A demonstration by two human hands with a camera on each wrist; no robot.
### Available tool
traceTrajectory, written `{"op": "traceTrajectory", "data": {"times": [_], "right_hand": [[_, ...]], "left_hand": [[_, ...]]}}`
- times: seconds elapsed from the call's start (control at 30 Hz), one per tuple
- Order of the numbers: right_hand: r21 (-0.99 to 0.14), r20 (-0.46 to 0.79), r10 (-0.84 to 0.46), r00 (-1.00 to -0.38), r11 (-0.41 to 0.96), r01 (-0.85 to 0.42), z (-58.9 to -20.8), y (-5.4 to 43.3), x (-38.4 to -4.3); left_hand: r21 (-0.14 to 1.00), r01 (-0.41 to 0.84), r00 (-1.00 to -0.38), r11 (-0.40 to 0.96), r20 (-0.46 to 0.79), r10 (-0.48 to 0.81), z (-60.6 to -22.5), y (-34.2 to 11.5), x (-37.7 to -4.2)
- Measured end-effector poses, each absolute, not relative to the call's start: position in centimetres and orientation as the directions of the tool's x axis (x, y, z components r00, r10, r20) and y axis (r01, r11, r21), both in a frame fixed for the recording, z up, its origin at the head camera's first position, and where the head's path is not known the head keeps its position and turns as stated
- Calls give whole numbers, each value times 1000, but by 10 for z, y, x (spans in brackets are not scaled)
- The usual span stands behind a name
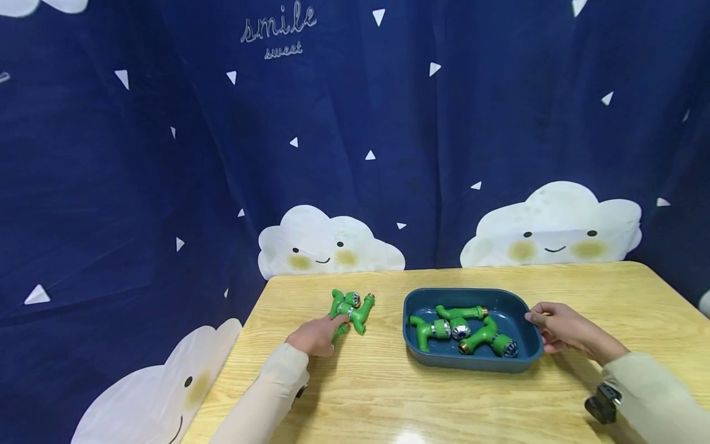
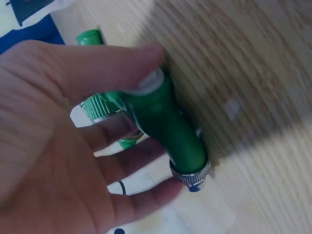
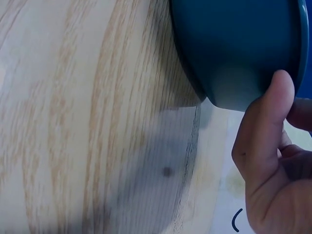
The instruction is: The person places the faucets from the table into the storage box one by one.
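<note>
Toward the left of the table, my left hand [image 1: 315, 336] pinches a green tap between thumb and fingers. In the left wrist view this green tap [image 2: 183, 144] shows a ribbed metal ring at its end. Right beside it on the wood lie other green taps [image 1: 360, 313], close together and partly overlapping. My right hand [image 1: 571, 333] grips the right end of a dark blue rectangular tray [image 1: 477, 362], thumb at the rim. Inside the tray lie several green taps [image 1: 426, 333] with silver knobs, some with brass-coloured ends. The right wrist view shows only the tray's outer side [image 3: 239, 53].
The light wooden table [image 1: 377, 394] carries the tray right of centre. Behind it hangs a dark blue curtain [image 1: 355, 111] with white triangles and smiling clouds, close to the table's back edge. A strip of wood separates the loose taps from the tray.
</note>
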State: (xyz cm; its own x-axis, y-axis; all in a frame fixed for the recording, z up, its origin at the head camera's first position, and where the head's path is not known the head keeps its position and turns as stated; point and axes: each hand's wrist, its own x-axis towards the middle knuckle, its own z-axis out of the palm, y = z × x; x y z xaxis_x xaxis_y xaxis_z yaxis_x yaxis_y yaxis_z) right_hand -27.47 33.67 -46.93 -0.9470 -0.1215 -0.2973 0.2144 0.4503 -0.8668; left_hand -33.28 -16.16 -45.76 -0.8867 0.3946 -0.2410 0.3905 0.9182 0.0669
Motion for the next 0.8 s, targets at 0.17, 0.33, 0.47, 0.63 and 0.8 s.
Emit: {"op": "traceTrajectory", "data": {"times": [0.17, 0.33, 0.47, 0.63, 0.8], "right_hand": [[-864, -298, -113, -948, 455, 217, -468, 335, -275], [-862, -298, -111, -948, 457, 218, -468, 335, -275], [-861, -300, -107, -948, 457, 221, -469, 335, -274], [-861, -303, -101, -948, 455, 227, -471, 336, -274], [-858, -306, -100, -947, 460, 228, -471, 335, -274]], "left_hand": [[35, 390, -886, 920, -256, 386, -453, -159, -330], [36, 389, -886, 921, -260, 384, -453, -160, -329], [53, 400, -884, 915, -243, 400, -456, -162, -331], [71, 417, -880, 906, -218, 422, -459, -164, -333], [86, 399, -887, 913, -218, 408, -461, -166, -333]]}}
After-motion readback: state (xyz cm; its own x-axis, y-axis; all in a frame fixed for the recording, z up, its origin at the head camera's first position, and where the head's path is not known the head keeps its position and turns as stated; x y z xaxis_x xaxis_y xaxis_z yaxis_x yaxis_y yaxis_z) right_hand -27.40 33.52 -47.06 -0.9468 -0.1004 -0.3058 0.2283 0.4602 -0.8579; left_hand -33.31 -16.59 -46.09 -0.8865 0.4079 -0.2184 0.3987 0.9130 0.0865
